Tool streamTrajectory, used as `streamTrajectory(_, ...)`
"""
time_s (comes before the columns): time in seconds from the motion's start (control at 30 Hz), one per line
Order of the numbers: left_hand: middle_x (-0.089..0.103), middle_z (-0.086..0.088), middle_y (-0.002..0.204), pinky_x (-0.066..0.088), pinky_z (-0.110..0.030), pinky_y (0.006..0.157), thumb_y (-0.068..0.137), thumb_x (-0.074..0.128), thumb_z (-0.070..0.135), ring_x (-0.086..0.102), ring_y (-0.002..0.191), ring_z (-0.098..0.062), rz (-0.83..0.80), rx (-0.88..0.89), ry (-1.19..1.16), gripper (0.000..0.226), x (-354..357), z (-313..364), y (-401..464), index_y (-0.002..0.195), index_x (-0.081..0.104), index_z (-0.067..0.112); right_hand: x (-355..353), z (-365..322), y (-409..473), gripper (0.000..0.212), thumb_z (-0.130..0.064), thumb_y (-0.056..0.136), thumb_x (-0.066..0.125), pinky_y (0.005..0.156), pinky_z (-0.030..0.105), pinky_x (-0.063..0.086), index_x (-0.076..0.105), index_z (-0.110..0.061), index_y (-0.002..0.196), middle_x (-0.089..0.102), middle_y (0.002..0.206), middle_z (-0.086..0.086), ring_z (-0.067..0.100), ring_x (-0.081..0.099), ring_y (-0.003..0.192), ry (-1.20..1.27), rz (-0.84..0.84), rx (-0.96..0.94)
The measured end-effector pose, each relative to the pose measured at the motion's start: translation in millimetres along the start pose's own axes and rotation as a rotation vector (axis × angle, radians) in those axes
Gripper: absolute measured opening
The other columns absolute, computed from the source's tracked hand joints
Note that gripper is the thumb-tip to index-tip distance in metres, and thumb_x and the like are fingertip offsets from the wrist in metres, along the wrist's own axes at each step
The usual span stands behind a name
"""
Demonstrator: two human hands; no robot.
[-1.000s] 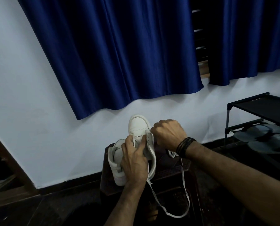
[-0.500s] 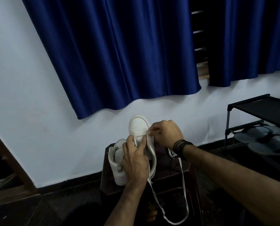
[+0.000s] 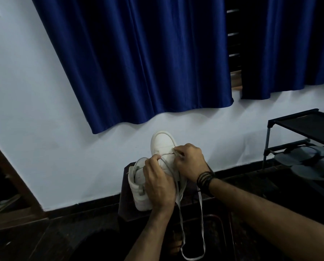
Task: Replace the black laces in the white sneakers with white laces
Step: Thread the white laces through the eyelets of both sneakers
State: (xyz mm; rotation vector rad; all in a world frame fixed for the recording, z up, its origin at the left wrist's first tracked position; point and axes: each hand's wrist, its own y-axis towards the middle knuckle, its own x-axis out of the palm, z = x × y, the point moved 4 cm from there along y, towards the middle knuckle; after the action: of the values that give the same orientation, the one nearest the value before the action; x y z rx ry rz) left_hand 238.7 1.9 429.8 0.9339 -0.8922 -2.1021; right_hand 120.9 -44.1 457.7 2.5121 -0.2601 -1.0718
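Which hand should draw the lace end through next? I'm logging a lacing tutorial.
Probably the right hand: its fingertips already pinch the white lace at the sneaker eyelet near the toe. The left hand steadies the shoe and holds the lace's other run.

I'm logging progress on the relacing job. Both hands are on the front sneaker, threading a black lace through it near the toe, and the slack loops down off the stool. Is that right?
Not quite: the lace is white, not black, as the head view shows. The rest holds: the left hand and right hand are both on the front sneaker, working the lace near the toe, and the slack loops down off the stool.
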Motion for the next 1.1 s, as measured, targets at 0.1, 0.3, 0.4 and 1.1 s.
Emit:
streamTrajectory(0.1, 0.063, -0.008, 0.106, 0.051, -0.029, 0.073, 0.082, 0.053, -0.012, 0.061, 0.101, -0.026, -0.003, -0.003, -0.012, 0.039, 0, -2, 0, 0.114, 0.055, 0.009, -4, 4, 1, 0.031, -0.014, 0.080, 0.057, 0.084, 0.032, 0.052, 0.074, -0.021, 0.106, 0.071, 0.104, 0.004, 0.025, 0.064, 0.098, 0.064, 0.032, 0.024)
streamTrajectory(0.3, 0.064, -0.007, 0.107, 0.057, -0.037, 0.067, 0.079, 0.050, -0.014, 0.063, 0.100, -0.027, 0.022, -0.010, -0.057, 0.043, 3, 2, 2, 0.112, 0.050, 0.014, -6, 11, 7, 0.037, -0.008, 0.082, 0.055, 0.087, 0.027, 0.048, 0.072, -0.019, 0.112, 0.071, 0.110, 0.006, 0.025, 0.064, 0.102, 0.041, 0.026, 0.019)
streamTrajectory(0.4, 0.064, -0.005, 0.108, 0.058, -0.038, 0.070, 0.080, 0.048, -0.014, 0.063, 0.102, -0.025, 0.022, 0.000, -0.045, 0.043, 7, 1, 2, 0.112, 0.050, 0.015, -7, 10, 7, 0.044, -0.010, 0.080, 0.053, 0.078, 0.031, 0.050, 0.067, -0.028, 0.118, 0.067, 0.106, 0.003, 0.027, 0.063, 0.095, -0.051, 0.026, -0.066)
streamTrajectory(1.1, 0.062, -0.006, 0.104, 0.054, -0.043, 0.064, 0.095, 0.045, 0.008, 0.060, 0.093, -0.027, -0.048, 0.037, 0.061, 0.018, 28, 3, 6, 0.111, 0.044, 0.016, -17, -11, 31, 0.009, -0.031, 0.092, 0.059, 0.078, 0.032, 0.031, 0.065, -0.026, 0.087, 0.062, 0.092, -0.008, 0.016, 0.052, 0.091, -0.309, 0.043, -0.440)
